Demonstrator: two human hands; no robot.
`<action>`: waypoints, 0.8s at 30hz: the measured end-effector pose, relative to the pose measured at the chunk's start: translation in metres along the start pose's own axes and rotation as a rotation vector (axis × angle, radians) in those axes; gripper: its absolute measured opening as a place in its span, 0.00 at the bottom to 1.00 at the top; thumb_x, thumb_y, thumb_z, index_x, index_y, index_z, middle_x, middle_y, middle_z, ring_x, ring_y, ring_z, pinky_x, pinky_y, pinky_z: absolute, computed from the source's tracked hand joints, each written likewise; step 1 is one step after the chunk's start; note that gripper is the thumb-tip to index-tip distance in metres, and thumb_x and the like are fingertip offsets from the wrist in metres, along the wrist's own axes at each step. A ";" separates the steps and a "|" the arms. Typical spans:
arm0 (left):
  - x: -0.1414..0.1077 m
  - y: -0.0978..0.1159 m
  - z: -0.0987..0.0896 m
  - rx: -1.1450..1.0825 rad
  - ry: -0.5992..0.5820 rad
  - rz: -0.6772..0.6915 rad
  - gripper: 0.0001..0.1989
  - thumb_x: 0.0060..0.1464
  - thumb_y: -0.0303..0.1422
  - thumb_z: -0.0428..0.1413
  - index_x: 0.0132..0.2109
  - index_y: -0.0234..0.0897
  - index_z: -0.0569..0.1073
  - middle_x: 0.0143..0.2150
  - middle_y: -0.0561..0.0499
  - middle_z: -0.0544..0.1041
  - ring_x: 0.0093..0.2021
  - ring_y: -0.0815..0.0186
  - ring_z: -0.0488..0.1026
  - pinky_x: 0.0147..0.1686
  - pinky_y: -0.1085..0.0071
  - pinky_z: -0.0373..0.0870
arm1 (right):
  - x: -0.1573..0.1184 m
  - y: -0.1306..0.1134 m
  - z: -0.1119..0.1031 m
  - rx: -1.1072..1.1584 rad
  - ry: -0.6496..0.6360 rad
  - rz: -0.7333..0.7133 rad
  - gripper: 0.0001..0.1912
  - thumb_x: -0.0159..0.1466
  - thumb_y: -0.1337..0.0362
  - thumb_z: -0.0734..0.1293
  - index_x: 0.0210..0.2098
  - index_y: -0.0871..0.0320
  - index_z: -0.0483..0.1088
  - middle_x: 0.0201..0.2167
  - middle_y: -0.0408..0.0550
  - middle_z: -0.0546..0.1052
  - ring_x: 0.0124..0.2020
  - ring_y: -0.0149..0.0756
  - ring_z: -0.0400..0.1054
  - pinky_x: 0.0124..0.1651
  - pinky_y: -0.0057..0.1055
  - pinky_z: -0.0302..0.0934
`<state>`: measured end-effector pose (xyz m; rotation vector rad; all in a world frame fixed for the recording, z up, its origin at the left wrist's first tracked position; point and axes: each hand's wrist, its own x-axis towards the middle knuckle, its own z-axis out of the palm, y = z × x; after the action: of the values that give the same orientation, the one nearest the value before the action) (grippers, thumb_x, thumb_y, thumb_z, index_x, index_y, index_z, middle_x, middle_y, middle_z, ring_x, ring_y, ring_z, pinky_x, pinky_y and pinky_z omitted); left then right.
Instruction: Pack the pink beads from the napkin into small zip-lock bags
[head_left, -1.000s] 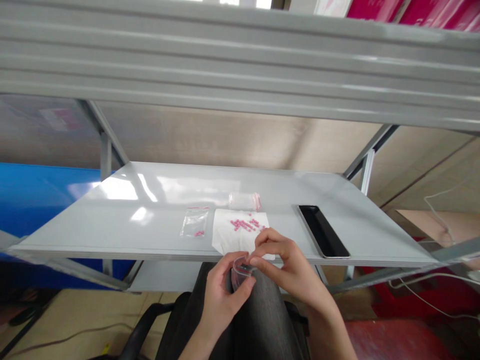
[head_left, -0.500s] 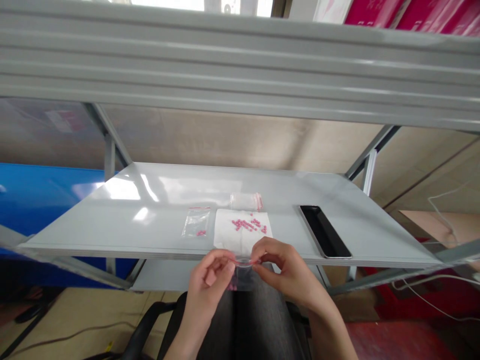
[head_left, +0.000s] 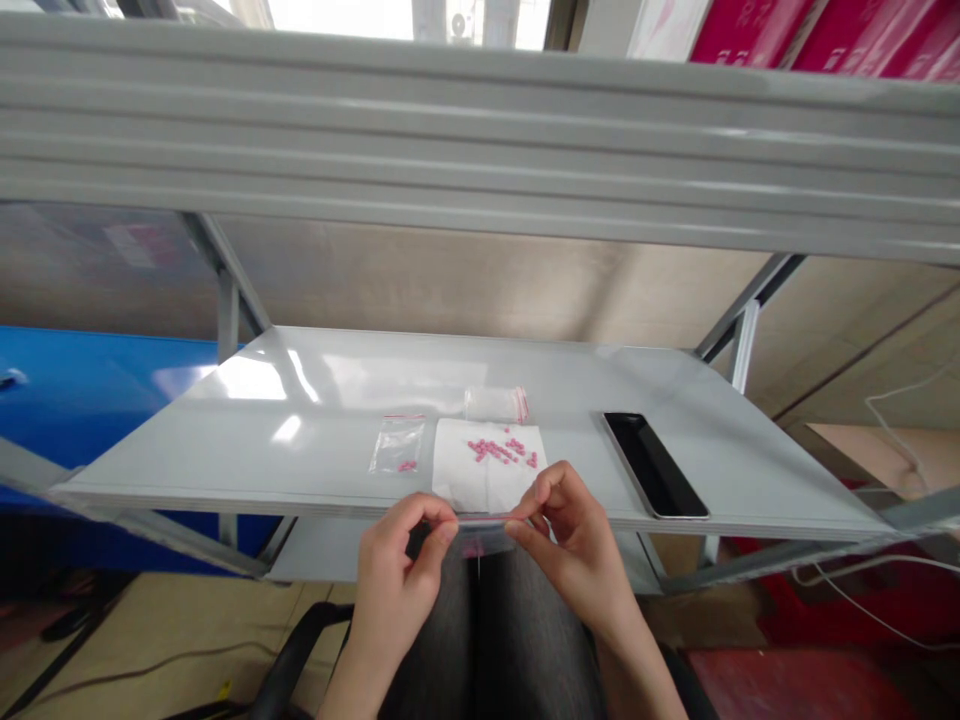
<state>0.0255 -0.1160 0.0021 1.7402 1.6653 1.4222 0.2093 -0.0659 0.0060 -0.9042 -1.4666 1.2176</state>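
Between my hands, just off the shelf's front edge and over my lap, is a small clear zip bag (head_left: 484,540) with a few pink pieces in it. My left hand (head_left: 405,560) pinches one end of its top strip, and my right hand (head_left: 566,540) pinches the other end. The strip is stretched straight and its two sides lie together. Beyond it, a white paper sheet (head_left: 457,465) carries many small round pink tablets (head_left: 495,450). Left of the sheet lies another zip bag (head_left: 397,440) holding a few pink tablets.
A stack of flat zip bags (head_left: 495,404) lies behind the paper on the grey shelf (head_left: 322,440). To the right rests a black phone-like device (head_left: 654,465). A thick grey beam (head_left: 480,150) crosses above, and a chair armrest (head_left: 300,650) is at lower left.
The bag's mouth was bowed open and is now pulled flat and straight. Its body has tipped up, and my left hand has shifted slightly left.
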 end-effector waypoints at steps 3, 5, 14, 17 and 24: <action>0.003 0.006 -0.008 0.079 -0.095 0.090 0.03 0.57 0.32 0.56 0.39 0.40 0.73 0.36 0.50 0.79 0.36 0.60 0.77 0.37 0.68 0.71 | -0.001 -0.002 -0.004 -0.047 0.035 -0.004 0.14 0.57 0.65 0.72 0.31 0.53 0.59 0.23 0.40 0.72 0.22 0.31 0.60 0.27 0.27 0.55; 0.004 0.011 -0.010 0.128 -0.155 0.165 0.17 0.55 0.31 0.57 0.52 0.41 0.70 0.47 0.45 0.79 0.46 0.56 0.76 0.46 0.63 0.71 | -0.002 -0.004 -0.006 -0.084 0.032 -0.017 0.14 0.57 0.65 0.72 0.30 0.53 0.60 0.23 0.40 0.72 0.22 0.31 0.59 0.28 0.28 0.55; 0.012 0.032 0.012 0.305 -0.282 0.330 0.08 0.58 0.24 0.50 0.33 0.38 0.71 0.32 0.49 0.74 0.35 0.59 0.70 0.38 0.62 0.63 | -0.010 -0.004 0.001 -0.245 0.008 -0.089 0.09 0.59 0.68 0.67 0.29 0.54 0.61 0.24 0.39 0.67 0.25 0.33 0.60 0.29 0.28 0.56; 0.008 0.031 0.013 0.312 -0.228 0.332 0.11 0.56 0.22 0.50 0.27 0.37 0.67 0.27 0.50 0.71 0.31 0.60 0.67 0.34 0.63 0.60 | -0.013 -0.004 0.005 -0.286 -0.047 -0.077 0.07 0.59 0.69 0.65 0.28 0.54 0.61 0.24 0.40 0.66 0.26 0.34 0.60 0.29 0.29 0.55; 0.006 0.019 0.004 0.230 -0.193 0.262 0.11 0.54 0.19 0.52 0.27 0.37 0.71 0.26 0.53 0.73 0.30 0.64 0.70 0.33 0.68 0.62 | -0.017 -0.004 0.007 -0.286 -0.051 -0.060 0.09 0.58 0.69 0.64 0.27 0.53 0.58 0.22 0.39 0.67 0.25 0.33 0.59 0.29 0.28 0.53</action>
<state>0.0379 -0.1142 0.0175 2.2155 1.5950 1.1532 0.2068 -0.0844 0.0062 -1.0164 -1.7262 1.0082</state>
